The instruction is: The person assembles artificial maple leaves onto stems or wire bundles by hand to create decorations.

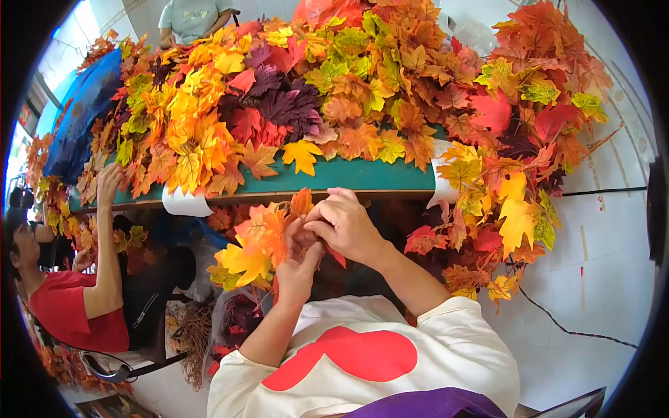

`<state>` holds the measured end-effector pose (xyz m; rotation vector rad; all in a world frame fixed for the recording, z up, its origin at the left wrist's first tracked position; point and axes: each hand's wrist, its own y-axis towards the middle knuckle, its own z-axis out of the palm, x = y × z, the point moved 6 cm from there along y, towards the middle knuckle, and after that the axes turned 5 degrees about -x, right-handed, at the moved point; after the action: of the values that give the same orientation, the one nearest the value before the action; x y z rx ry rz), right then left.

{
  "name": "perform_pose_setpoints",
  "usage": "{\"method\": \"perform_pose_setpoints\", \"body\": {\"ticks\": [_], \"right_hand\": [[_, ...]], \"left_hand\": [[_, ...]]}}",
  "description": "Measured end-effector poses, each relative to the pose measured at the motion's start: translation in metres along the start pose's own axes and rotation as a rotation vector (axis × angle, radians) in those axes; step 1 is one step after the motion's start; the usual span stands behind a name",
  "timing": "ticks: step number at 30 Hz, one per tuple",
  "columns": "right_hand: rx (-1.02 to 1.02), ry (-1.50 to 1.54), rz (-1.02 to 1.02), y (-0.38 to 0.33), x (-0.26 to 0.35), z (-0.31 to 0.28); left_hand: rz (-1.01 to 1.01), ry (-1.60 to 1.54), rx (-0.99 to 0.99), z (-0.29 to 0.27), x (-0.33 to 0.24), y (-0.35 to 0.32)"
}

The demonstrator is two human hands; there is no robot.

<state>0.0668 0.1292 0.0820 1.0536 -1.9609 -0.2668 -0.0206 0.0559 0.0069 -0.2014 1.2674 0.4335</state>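
In front of my chest, below the table's near edge, my left hand (297, 268) is closed around the stem end of a bunch of artificial maple leaves (252, 245), orange and yellow, which fans out to the left. My right hand (345, 226) meets it from the right, fingers bent and pinched together by the left fingertips. Whatever lies between the right fingers is hidden. An orange leaf (302, 202) sticks up just behind the two hands. Straight ahead, a large heap of artificial autumn leaves (198, 139) in yellow, orange, red and purple covers the green tabletop (341, 177).
White sheets (187, 202) hang over the table's edge. A co-worker in a red shirt (77, 313) reaches to the table at left; another person (191, 21) is across it. Brown stems (195, 334) hang at lower left. A dark cable (564, 326) crosses the floor at right.
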Motion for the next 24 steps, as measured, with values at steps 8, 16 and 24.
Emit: {"method": "perform_pose_setpoints", "body": {"ticks": [8, 16, 24], "right_hand": [[-0.059, 0.010, 0.014, 0.027, -0.020, -0.023], [-0.404, -0.084, 0.274, 0.039, -0.092, -0.088], [-0.464, -0.138, 0.380, 0.060, -0.142, -0.111]], "left_hand": [[-0.297, -0.279, -0.280, -0.029, 0.025, 0.000], [-0.473, -0.429, -0.268, -0.026, 0.027, -0.008], [-0.098, 0.162, -0.078, -0.034, -0.005, -0.004]]}}
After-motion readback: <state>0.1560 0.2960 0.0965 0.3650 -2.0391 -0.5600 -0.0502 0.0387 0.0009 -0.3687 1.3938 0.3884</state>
